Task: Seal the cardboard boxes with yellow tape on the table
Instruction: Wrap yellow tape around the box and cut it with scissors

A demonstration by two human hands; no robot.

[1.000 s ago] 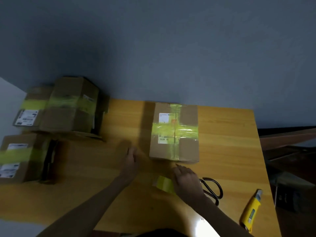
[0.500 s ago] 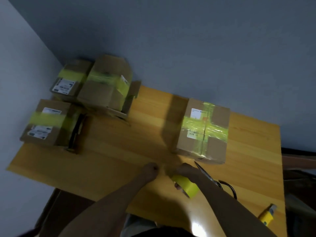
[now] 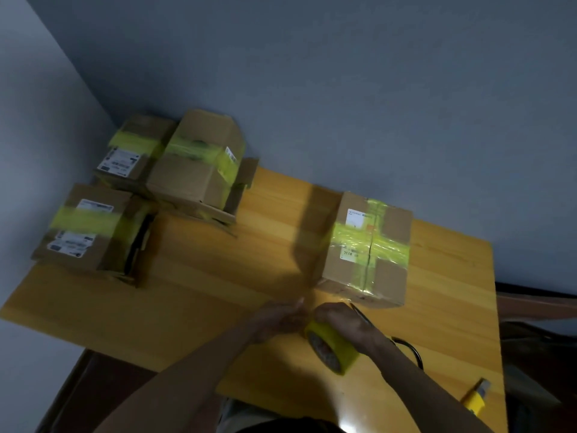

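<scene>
Your desk point(image 3: 218, 292) carries three tape-banded boxes point(image 3: 199, 170) pushed out of the way into its ten o'clock corner, and a cross-taped box point(image 3: 365, 248) at two o'clock, kept near you, I judge, as the one in hand; all four are closed, so their contents are hidden. At six o'clock from that box your right hand point(image 3: 343, 320) curls its fingers over the yellow tape roll point(image 3: 331, 348), holding it on edge, while your left hand point(image 3: 278, 320) meets the roll's rim, probably hunting the loose end, though blur hides whether its fingers pinch anything
</scene>
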